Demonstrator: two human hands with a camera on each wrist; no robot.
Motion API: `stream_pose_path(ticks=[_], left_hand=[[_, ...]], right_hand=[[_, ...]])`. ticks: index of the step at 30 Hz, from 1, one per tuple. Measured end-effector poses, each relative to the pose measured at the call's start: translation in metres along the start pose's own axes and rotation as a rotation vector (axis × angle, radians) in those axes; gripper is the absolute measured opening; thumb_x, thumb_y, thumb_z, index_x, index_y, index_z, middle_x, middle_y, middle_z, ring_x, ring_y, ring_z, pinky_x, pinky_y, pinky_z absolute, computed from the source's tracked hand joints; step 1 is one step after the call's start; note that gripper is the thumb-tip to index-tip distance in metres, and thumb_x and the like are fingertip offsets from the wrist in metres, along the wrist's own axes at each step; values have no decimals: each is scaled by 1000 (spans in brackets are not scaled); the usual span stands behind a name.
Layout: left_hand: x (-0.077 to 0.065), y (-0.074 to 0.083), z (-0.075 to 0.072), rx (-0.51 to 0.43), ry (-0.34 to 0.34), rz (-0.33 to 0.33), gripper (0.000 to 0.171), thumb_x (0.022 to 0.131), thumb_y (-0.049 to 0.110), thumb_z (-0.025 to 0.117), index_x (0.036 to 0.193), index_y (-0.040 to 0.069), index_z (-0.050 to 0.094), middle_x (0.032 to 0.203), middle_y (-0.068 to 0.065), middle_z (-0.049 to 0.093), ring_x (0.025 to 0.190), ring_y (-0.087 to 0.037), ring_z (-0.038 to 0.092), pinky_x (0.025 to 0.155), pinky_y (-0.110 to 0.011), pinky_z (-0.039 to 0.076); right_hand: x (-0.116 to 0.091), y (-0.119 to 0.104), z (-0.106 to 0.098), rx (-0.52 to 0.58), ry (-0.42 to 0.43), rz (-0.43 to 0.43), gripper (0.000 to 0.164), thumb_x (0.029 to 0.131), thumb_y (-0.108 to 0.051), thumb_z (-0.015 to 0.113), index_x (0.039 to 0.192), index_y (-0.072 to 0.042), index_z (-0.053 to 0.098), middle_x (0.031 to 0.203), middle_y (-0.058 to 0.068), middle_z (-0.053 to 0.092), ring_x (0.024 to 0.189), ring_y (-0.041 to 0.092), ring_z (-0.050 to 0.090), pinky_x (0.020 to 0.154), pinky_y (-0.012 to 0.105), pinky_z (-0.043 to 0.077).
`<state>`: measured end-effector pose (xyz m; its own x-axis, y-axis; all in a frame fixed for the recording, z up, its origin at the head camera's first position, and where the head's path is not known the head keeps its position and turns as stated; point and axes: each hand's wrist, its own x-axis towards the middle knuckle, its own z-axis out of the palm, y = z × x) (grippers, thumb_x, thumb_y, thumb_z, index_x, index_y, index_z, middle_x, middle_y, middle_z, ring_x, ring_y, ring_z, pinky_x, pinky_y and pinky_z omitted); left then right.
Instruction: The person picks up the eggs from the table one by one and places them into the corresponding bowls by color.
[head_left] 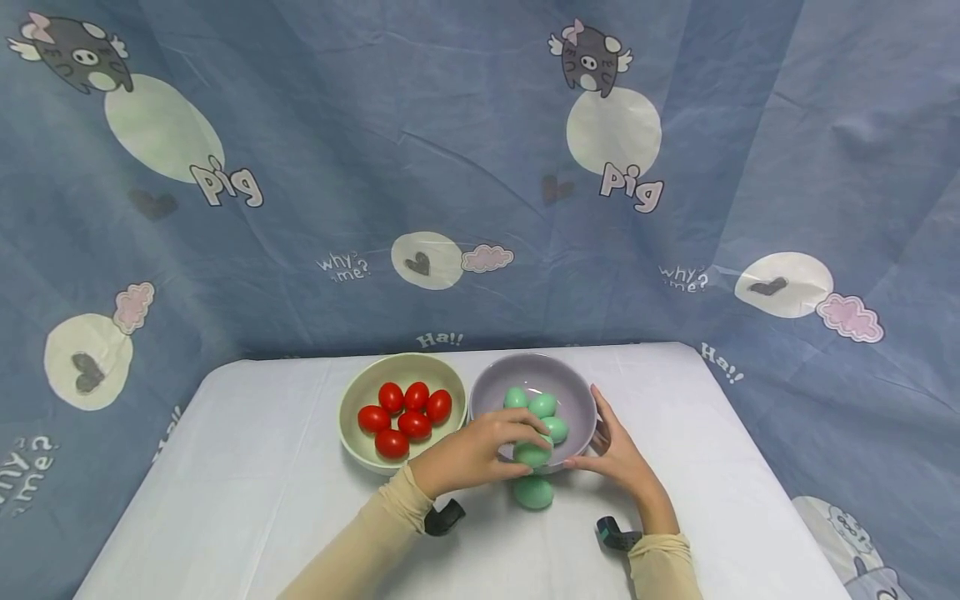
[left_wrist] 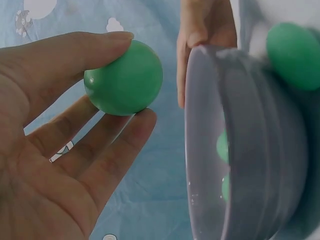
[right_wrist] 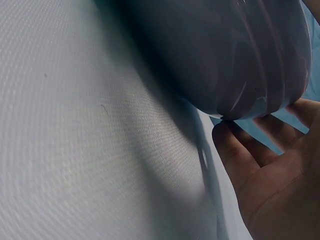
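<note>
My left hand (head_left: pixel 476 450) pinches a green egg (left_wrist: pixel 127 77) between thumb and fingers, above the near edge of a purple-grey bowl (head_left: pixel 489 390). Several green eggs (head_left: pixel 542 406) lie inside that bowl. Another green egg (head_left: pixel 533 493) is on the table just in front of it. On the bowl's right side, my right hand (head_left: pixel 618 458) rests with thumb and fingers spread along the outer wall. The right wrist view shows the fingertips at the bowl's glossy wall (right_wrist: pixel 225 55); part of the fingers is hidden behind it.
A pale green bowl (head_left: pixel 351 398) holding several red egg-shaped pieces (head_left: pixel 415 425) stands left of the purple-grey one, close against it. Both stand on a white-covered table (head_left: pixel 225 483). Behind hangs a blue printed cloth (head_left: pixel 480 167).
</note>
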<state>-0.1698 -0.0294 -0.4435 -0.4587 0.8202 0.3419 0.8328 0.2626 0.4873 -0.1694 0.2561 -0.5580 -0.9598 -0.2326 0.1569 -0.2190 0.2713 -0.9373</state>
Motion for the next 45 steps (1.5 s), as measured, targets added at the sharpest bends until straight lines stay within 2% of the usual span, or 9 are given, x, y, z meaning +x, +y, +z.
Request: stream_pose_path(ticks=[10,15,19,25,32,39,45], left_hand=[[25,-18,-10,-44,-7,-80,33,86,8,83,117,13,77,127,-2,70,123,-19,64,105,-28,55],[38,-29,-10,-65,-23,-111,32,86,7,82,118,10,76,124,-5,71,113,-19,68,95,-22,58],[49,-37,-11,-58,-61,-143,34,87,7,82,120,9,75,124,-5,70,115,-20,68,93,-20,59],[65,-52,-11,-26,-102,-204,35,88,10,82,122,10,75,125,-4,70,119,-20,65,96,-29,60],[82,-68,-5,-13,-135,-257,35,87,9,82,120,8,75,126,-6,70,119,-20,65,100,-33,58],[90,-82,0,35,-185,-333,35,89,11,81,123,9,75,132,-5,69,130,-22,61,113,-37,50],[93,-97,5,56,-195,-360,34,88,11,81,121,9,75,135,-7,69,134,-25,58,116,-40,47]], right_hand=[[0,0,-1,4,-4,12,131,75,-11,92,167,-14,0,173,24,8,152,54,26,119,53,34],[0,-2,-1,14,-11,19,131,75,-11,92,167,-14,0,173,23,7,153,53,25,120,50,34],[-1,-3,-1,21,-4,27,131,74,-11,93,168,-15,1,173,22,7,153,52,26,119,49,35],[0,-1,-1,3,-9,8,130,75,-10,92,167,-11,1,173,24,8,152,54,25,119,53,35],[-1,-1,-1,-4,-6,8,130,75,-10,92,167,-13,1,172,25,8,151,55,26,119,54,35],[-1,0,-1,-1,-9,23,130,76,-11,92,168,-17,1,173,24,7,153,53,24,120,53,34],[-1,-1,-1,13,-11,15,130,75,-10,92,168,-18,1,173,24,7,153,54,24,119,52,34]])
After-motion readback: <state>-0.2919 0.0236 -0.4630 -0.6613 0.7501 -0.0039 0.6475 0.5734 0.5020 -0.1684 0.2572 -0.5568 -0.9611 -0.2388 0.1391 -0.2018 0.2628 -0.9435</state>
